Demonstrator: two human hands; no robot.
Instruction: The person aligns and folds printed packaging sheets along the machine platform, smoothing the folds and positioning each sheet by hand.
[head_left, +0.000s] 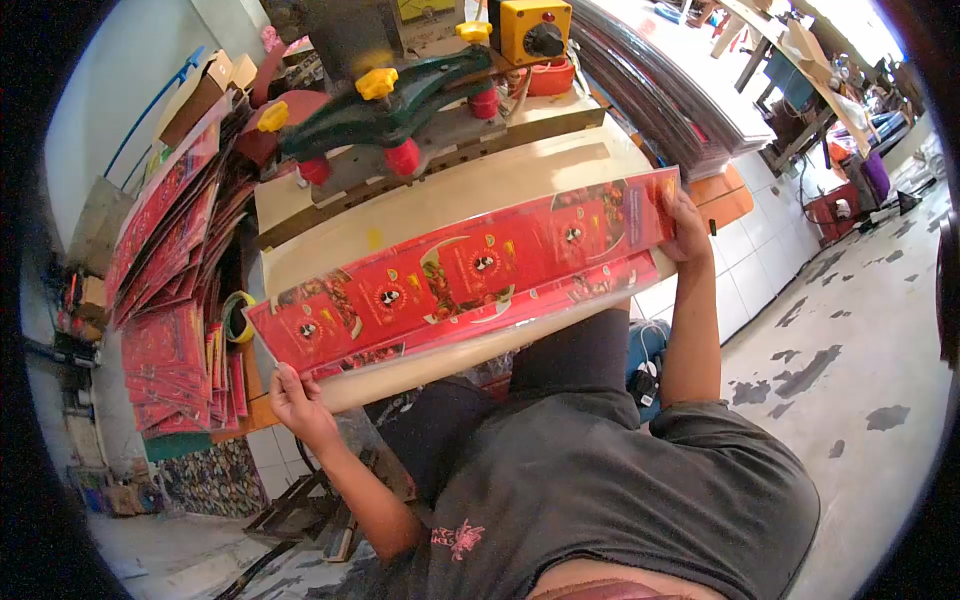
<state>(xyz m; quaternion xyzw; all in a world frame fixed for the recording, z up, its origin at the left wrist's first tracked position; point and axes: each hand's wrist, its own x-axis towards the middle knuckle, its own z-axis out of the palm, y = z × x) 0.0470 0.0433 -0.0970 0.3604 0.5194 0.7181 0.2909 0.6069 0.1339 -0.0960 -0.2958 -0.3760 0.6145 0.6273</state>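
Note:
A long red printed plastic sheet (470,262) stretches between my two hands above the machine's pale padded bed. My left hand (300,402) is closed on its lower left corner. At the sheet's right end, my right hand (684,228) grips the edge. Another red printed layer shows along the lower edge. Just beyond the sheet stands the machine's dark green clamp frame (385,125), with yellow knobs on top and red cylinders below.
Stacks of red printed sheets (165,250) lean at the left, beside a yellow-rimmed roll (238,317). A yellow control box (535,32) sits at the top. Flat stacked sheets (660,90) lie at the upper right.

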